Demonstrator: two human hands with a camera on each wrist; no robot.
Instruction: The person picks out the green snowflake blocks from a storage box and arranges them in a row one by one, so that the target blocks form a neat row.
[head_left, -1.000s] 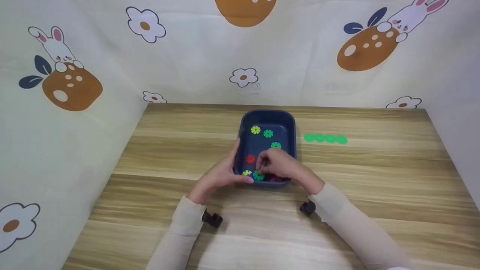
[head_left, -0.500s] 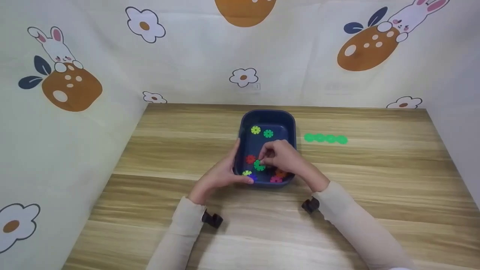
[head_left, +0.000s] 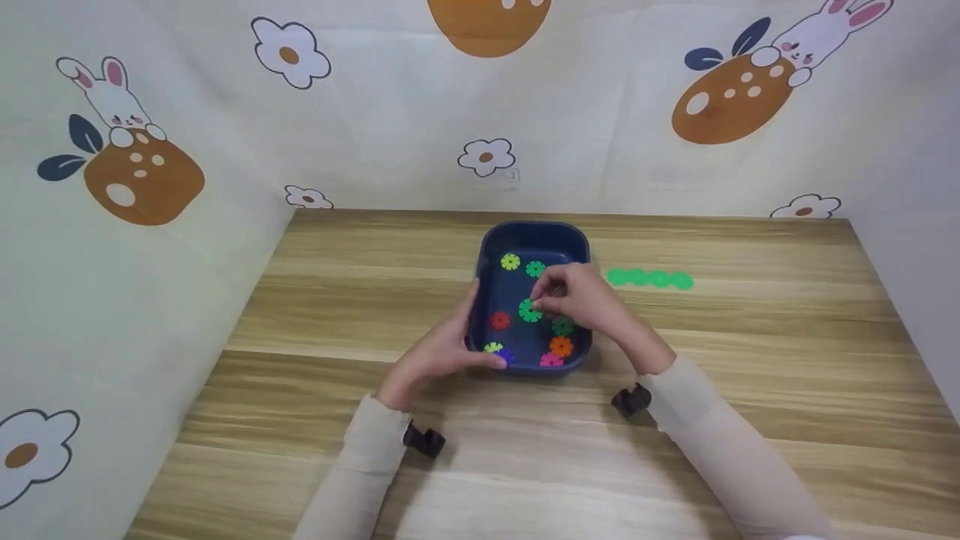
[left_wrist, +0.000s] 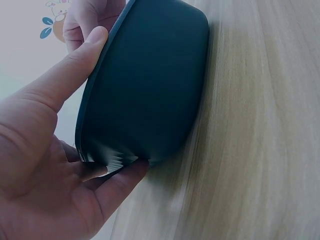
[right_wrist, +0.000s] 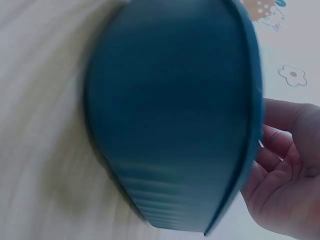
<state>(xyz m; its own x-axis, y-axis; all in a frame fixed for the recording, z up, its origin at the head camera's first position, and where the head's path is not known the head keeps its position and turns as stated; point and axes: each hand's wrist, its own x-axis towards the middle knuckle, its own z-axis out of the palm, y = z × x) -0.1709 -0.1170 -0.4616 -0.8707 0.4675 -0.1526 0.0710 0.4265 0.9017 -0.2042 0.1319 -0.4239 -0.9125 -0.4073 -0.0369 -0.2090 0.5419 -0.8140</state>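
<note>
A dark blue tray (head_left: 534, 229) stands mid-table with several small toothed discs inside: yellow (head_left: 510, 261), green (head_left: 535, 268), red (head_left: 500, 320), orange (head_left: 561, 346), pink (head_left: 551, 361). My right hand (head_left: 574, 296) hovers over the tray and pinches a green disc (head_left: 529, 310) at its fingertips. My left hand (head_left: 442, 352) holds the tray's near left corner, thumb on the rim (left_wrist: 95, 42), fingers (left_wrist: 115, 182) under its wall (left_wrist: 150, 90). In the right wrist view the tray's outer wall (right_wrist: 175, 125) fills the frame, blurred.
A row of several joined green discs (head_left: 649, 278) lies on the wooden table (head_left: 750, 360) to the right of the tray. Cloth walls printed with rabbits and flowers (head_left: 487, 156) close in the table at the back and both sides.
My right hand has lifted a green disc from the tray's near end and carried it up and away from me toward the middle. The left hand has stayed on the tray.
</note>
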